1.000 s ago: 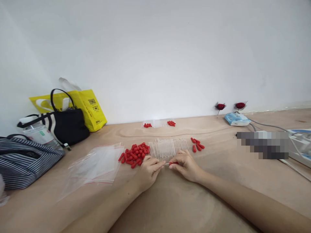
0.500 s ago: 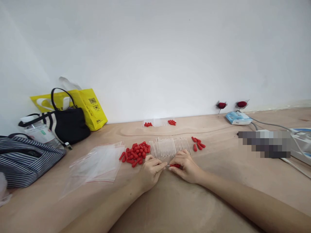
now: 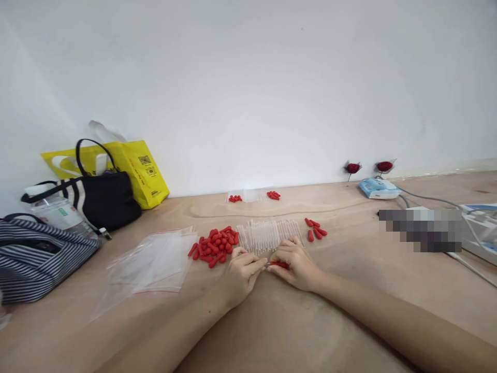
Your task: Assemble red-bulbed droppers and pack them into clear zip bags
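My left hand (image 3: 241, 273) is closed in a pinch on a thin clear dropper tube (image 3: 267, 264); only a short piece shows between the fingertips. Facing it, my right hand (image 3: 294, 265) grips a red rubber dropper bulb (image 3: 280, 264), partly covered by the fingers. The tube's end meets the bulb's side of my right fingers; how deep it sits is hidden. Just beyond both hands lies a row of clear dropper tubes (image 3: 267, 234). A heap of red bulbs (image 3: 215, 243) is left of the row, and several more red bulbs (image 3: 317, 230) lie to its right.
Clear zip bags (image 3: 155, 261) lie flat on the wooden table (image 3: 248, 331) at left. Near the wall are a small bag with red bulbs (image 3: 254, 195), a blue packet (image 3: 379, 188) and red flowers (image 3: 353, 168). Cloth bags (image 3: 108, 199) stand far left; cables (image 3: 427, 194) run at right.
My two hands have come slightly closer, and less of the tube shows between them. The whole view has shifted a little; the piles lie as before.
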A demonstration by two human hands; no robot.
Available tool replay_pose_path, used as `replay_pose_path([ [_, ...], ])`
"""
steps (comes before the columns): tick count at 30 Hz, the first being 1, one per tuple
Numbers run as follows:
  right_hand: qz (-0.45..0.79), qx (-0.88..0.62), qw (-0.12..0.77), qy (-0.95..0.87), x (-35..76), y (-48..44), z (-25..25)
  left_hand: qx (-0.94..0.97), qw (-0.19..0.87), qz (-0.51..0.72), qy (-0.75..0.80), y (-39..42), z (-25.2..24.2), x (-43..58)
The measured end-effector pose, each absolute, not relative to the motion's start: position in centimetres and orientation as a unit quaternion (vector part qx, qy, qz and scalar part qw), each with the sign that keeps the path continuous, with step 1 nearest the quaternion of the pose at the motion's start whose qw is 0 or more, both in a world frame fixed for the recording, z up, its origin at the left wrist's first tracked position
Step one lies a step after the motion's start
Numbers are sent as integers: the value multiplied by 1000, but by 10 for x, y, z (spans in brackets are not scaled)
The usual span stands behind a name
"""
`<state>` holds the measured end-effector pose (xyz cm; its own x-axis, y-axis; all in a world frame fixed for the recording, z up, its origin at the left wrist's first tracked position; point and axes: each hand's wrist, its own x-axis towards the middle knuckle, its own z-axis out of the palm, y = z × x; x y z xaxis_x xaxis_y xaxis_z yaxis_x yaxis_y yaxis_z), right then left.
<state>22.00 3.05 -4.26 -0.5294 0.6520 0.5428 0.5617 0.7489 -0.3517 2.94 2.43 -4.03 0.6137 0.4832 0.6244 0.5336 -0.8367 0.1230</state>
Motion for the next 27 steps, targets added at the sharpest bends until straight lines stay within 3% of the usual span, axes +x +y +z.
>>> replay_pose_path([
  [27,65,-328,339,-879,230,29,-41,-883,56,-342,-317,21,-35,28],
])
